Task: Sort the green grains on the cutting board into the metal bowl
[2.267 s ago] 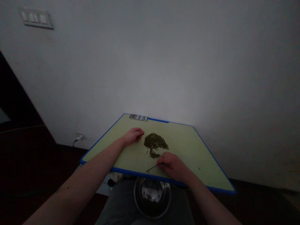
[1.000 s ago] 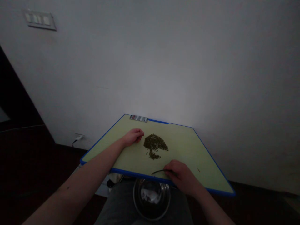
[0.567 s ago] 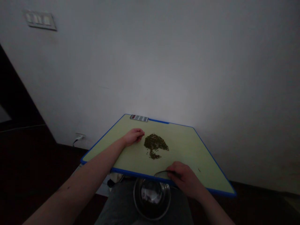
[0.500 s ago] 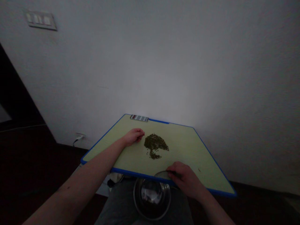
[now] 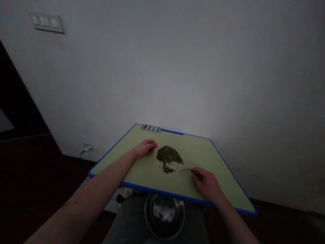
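Well, some seeds (image 5: 168, 154) strung out, most left heaped.
My right hand (image 5: 207, 183) pinches a thin tool (image 5: 186, 169); left hand (image 5: 144, 148) curls, hold unclear.

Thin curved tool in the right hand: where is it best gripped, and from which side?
Probably by its right end, approached from the right, where the right hand holds it: the thin tool bows and points left toward the pile of small bits, so this leaves the tip free. The gripped end's shape is hidden.
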Motion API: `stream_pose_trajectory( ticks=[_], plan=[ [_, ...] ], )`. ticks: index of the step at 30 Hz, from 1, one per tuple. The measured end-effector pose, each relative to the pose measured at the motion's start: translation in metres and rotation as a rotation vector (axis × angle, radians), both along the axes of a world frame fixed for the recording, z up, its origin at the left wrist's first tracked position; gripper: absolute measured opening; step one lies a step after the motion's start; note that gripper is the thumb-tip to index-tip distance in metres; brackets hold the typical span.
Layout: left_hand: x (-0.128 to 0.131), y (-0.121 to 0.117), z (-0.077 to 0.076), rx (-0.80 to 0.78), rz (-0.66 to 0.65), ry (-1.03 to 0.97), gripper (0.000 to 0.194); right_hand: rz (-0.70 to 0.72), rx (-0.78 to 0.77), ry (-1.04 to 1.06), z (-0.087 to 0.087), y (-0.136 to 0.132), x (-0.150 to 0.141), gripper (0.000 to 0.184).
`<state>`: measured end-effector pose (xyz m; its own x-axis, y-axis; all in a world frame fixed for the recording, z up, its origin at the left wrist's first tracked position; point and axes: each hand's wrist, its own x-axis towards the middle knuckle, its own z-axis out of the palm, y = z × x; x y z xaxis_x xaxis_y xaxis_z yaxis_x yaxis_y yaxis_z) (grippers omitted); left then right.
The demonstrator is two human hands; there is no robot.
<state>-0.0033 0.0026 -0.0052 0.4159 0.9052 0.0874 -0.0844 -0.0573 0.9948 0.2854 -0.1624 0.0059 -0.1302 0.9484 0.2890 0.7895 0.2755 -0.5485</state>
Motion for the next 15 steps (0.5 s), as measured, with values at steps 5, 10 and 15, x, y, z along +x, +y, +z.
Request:
stream_pose_trajectory(
  ticks=[5,10,15],
  plan=[
    [-0.001,-0.002,0.001,-0.009,0.011,0.01,0.019,-0.003,0.009,-0.027,0.003,0.009,-0.006,0.03],
    [0.001,-0.003,0.002,-0.005,-0.002,0.017,0.02,-0.002,0.001,-0.092,0.007,0.016,-0.017,0.03],
    [0.001,-0.001,0.0,-0.025,0.003,0.023,0.021,0.017,0.0,-0.065,0.006,0.014,-0.017,0.03]
  ],
)
